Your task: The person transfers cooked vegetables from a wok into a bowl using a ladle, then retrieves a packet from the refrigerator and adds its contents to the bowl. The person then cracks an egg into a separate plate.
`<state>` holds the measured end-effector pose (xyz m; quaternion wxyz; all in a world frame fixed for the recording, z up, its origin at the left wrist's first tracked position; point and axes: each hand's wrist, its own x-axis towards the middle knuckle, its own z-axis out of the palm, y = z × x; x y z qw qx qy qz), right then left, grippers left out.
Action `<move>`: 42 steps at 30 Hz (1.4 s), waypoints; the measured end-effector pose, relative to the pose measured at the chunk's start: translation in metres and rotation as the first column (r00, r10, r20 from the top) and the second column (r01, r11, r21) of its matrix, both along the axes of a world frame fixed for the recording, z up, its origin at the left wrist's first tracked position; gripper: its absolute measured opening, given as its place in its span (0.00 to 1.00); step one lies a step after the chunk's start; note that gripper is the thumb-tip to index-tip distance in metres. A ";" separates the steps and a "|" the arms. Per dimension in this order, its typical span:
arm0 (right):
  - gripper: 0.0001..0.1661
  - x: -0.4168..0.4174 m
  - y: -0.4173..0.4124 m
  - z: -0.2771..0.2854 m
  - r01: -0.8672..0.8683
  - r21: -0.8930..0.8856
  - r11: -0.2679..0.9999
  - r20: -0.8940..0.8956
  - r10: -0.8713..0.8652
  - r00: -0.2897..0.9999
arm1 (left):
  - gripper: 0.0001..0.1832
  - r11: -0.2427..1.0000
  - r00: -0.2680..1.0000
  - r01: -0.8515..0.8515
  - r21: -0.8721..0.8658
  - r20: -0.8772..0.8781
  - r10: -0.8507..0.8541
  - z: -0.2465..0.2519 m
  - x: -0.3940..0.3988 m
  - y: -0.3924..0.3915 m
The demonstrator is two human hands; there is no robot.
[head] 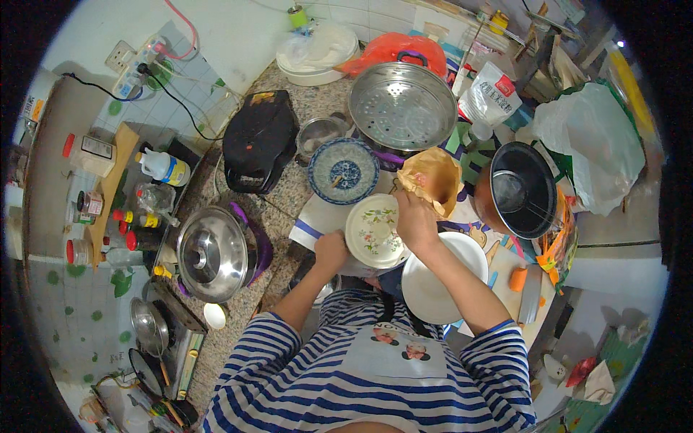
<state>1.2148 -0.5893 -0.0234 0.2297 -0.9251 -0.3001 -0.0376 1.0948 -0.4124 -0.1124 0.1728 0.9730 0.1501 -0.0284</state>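
A pale dish with a floral pattern [374,230] lies before me, between my two hands. My left hand [331,251] is curled at the dish's left rim, and its fingertips are hidden. At the upper right rim is my right hand [416,219], fingers bent downward beside a crumpled brown paper bag [431,178]. Whether the right hand grips anything is hidden from above. The paper bag stands open, with something pinkish inside. Just beyond the dish sits a blue-and-white patterned bowl [354,162] with a small brown piece in it. A white plate [433,292] is partly under my right forearm.
A perforated steel steamer pot [403,108] stands at the back, with a black electric griddle [260,143] left of it. Nearer left is a lidded steel pot [211,254]. On the right are a dark inner pot [525,200], a carrot piece [518,279] and a cleaver [529,299].
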 end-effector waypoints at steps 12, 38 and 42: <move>0.10 0.009 0.014 0.028 0.098 0.563 0.820 -0.411 0.175 0.895 | 0.06 0.992 0.932 0.018 -0.124 0.360 0.028 0.034 0.001 0.012; 0.37 -0.049 0.023 0.022 -0.359 -0.264 0.895 -0.203 0.312 0.928 | 0.08 0.974 0.847 0.211 0.083 0.482 -0.224 0.045 -0.009 0.043; 0.46 -0.072 0.026 0.027 -0.307 -0.297 0.904 -0.098 0.291 0.952 | 0.09 0.883 0.773 0.469 0.029 0.471 -0.426 0.042 -0.011 0.034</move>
